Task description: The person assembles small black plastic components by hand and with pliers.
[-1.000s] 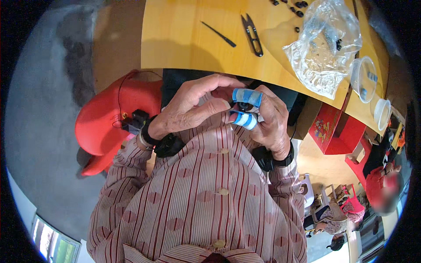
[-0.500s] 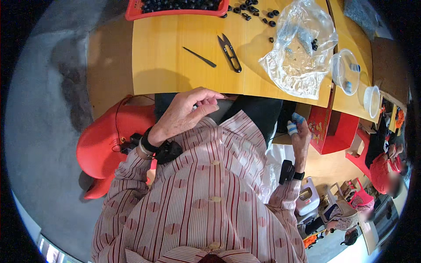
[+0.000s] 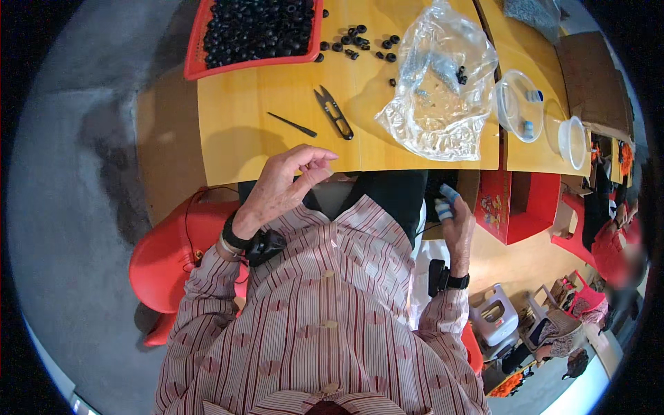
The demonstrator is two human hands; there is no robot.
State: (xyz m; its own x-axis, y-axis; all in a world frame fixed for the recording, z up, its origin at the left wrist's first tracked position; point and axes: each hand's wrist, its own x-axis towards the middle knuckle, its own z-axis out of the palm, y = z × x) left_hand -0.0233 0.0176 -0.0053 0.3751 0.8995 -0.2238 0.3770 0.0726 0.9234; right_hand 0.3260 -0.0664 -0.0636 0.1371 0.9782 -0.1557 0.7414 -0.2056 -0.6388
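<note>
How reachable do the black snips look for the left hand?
Probably yes: the left hand hangs by the near edge of the table, and nothing visible lies between it and the black snips.

A yellow wooden table [image 3: 242, 97] stands over a grey floor [image 3: 62, 187] with a dark, stain-like patch [image 3: 107, 131]. A red chair [image 3: 162, 266] sits at the left. On the right, a red box [image 3: 536, 200] stands just below the table's edge (its open side showing), near a pale plastic stool [image 3: 505, 315]; farther off is a pink chair [image 3: 588, 296]. Bright light [image 3: 595, 389] enters lower right.
</note>
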